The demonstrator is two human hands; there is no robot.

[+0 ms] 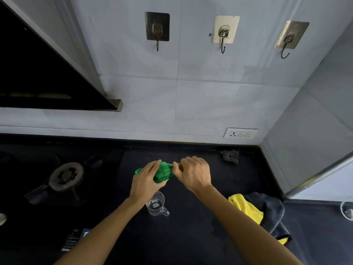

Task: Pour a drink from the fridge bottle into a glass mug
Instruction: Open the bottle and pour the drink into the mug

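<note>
A green plastic bottle (163, 172) lies almost level in the air above the black counter (191, 236), neck pointing right. My left hand (146, 180) wraps around its body. My right hand (193, 174) is closed around the neck end, where a yellowish cap shows between the fingers. A clear glass mug (157, 204) stands upright on the counter just below my left hand, its handle turned to the right, and it looks to hold no liquid.
A gas burner (65, 175) sits to the left. A yellow and dark grey cloth (261, 211) lies on the right, a dark scrubber (230, 155) near the back wall. A wall socket (241, 133), three hooks and another glass (347, 210) at the right edge.
</note>
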